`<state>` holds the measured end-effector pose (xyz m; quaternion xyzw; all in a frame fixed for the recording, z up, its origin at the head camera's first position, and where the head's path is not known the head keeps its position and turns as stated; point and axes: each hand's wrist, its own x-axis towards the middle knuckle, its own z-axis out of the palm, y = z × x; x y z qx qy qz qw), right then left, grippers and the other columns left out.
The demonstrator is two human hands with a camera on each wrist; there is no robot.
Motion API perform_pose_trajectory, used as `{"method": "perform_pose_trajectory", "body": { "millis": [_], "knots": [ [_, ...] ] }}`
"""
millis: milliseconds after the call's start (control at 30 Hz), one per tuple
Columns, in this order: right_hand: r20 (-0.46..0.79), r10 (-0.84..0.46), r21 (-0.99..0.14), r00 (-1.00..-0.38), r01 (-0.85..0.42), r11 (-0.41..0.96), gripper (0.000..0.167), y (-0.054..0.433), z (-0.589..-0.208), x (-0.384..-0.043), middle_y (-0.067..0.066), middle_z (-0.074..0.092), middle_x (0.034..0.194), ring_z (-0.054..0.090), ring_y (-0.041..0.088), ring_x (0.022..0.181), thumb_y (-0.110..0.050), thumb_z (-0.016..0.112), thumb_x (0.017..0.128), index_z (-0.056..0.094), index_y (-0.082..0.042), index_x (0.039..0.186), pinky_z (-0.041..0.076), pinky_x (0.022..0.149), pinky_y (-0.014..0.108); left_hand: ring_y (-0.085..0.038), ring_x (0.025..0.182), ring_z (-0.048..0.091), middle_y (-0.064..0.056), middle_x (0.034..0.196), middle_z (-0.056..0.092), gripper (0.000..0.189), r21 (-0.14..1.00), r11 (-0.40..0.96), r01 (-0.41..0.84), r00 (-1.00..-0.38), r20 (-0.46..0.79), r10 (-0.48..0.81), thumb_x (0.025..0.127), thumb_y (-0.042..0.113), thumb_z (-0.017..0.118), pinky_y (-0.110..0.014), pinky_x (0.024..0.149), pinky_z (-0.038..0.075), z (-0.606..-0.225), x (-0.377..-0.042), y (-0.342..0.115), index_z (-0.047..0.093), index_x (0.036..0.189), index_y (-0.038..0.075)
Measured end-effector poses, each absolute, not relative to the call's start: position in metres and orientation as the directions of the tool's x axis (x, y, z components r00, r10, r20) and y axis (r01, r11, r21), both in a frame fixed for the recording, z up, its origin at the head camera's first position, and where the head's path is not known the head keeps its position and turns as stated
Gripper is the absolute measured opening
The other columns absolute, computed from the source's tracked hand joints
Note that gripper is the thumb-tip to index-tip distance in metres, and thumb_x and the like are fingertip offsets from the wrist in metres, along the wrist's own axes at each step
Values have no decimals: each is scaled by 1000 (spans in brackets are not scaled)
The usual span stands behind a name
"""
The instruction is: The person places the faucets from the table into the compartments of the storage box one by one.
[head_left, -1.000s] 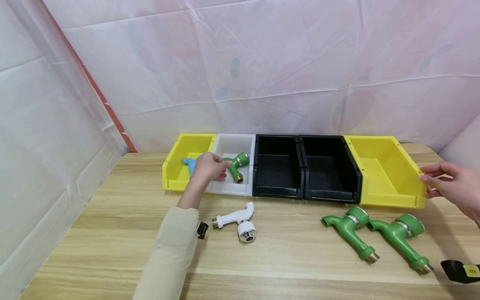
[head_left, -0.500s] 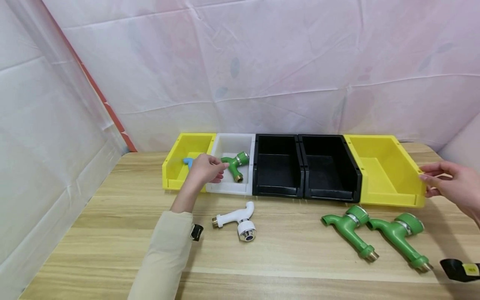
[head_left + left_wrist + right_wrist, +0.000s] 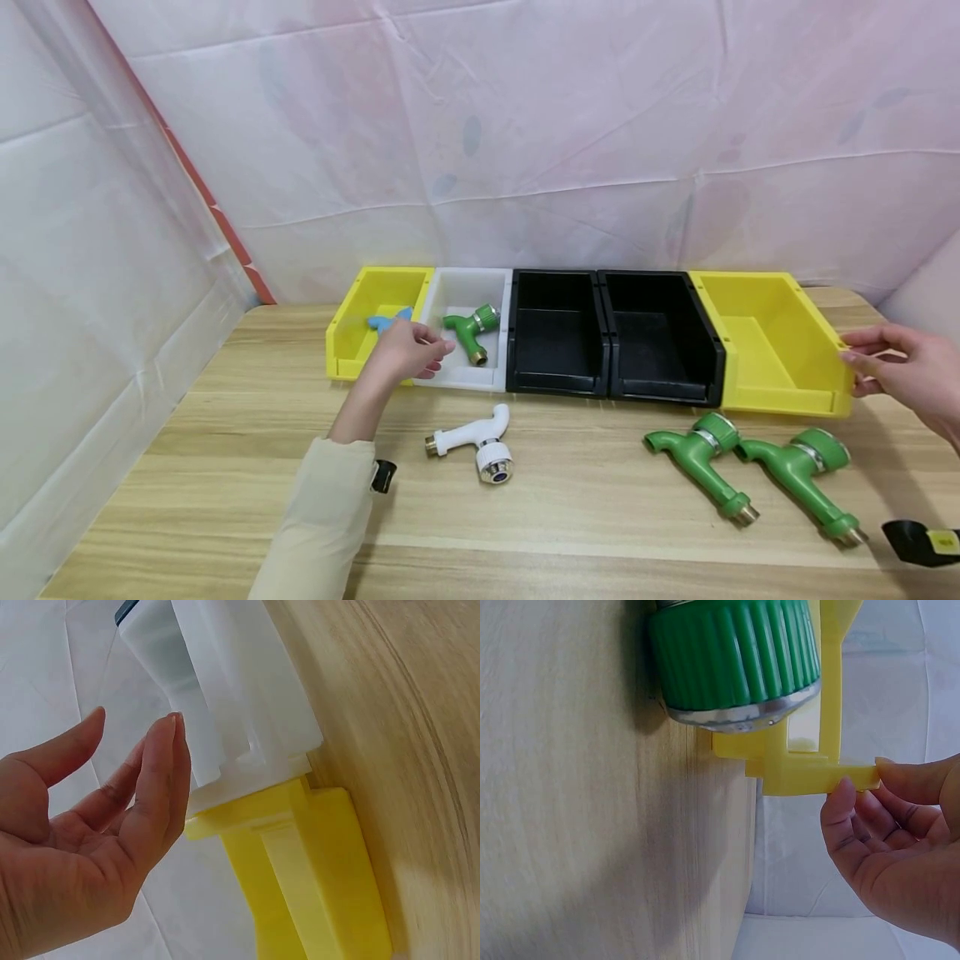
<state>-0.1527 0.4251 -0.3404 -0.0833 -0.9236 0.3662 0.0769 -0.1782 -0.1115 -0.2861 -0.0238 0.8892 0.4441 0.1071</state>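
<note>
My left hand (image 3: 408,350) hovers over the front of the left yellow bin (image 3: 347,367) and the white bin (image 3: 457,377). In the left wrist view its thumb and fingers (image 3: 161,772) are apart, with nothing between them. A green tap (image 3: 472,332) with a brass end lies in the white bin. Inside the left yellow bin is a blue tap (image 3: 382,322), partly covered by that hand. My right hand (image 3: 900,367) pinches the side rim of the right yellow bin (image 3: 780,403) between thumb and fingers, as the right wrist view shows.
Two black bins (image 3: 558,385) stand between the white and right yellow ones. On the wooden table (image 3: 570,533) in front lie a white tap (image 3: 471,433) and two green taps, one (image 3: 701,462) left of the other (image 3: 798,479). A fabric sheet (image 3: 562,125) hangs behind.
My left hand has drawn back toward me and slightly left, away from the green tap in the white bin, uncovering more of the blue tap. The right hand keeps its place on the rim.
</note>
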Motion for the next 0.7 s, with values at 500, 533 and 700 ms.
{"method": "perform_pose_trajectory", "body": {
  "millis": [500, 533, 700],
  "knots": [
    [95, 212, -684, -972, 91, 724, 15, 451, -363, -166, 10, 44, 91, 53, 2, 59, -12, 45, 96, 51, -7, 108, 52, 48, 30, -20, 68, 59, -10, 77, 60, 17, 733, 661, -163, -959, -276, 69, 83, 18, 69, -33, 67, 54, -293, -163, -117, 63, 87, 1],
    [91, 216, -691, -972, 94, 716, 16, 452, -364, -167, 11, 43, 92, 53, 2, 59, -12, 45, 96, 51, -5, 109, 51, 48, 29, -20, 67, 59, -11, 77, 60, 17, 727, 667, -160, -958, -278, 73, 83, 17, 69, -33, 67, 54, -293, -162, -117, 63, 87, 2],
    [94, 217, -689, -971, 94, 719, 8, 466, -377, -174, 9, 42, 91, 54, 4, 61, -14, 46, 96, 49, -11, 103, 52, 49, 28, -21, 63, 58, -10, 74, 60, 17, 688, 714, -132, -951, -290, 104, 82, 18, 69, -33, 63, 52, -297, -156, -116, 62, 85, 3]
  ]
}}
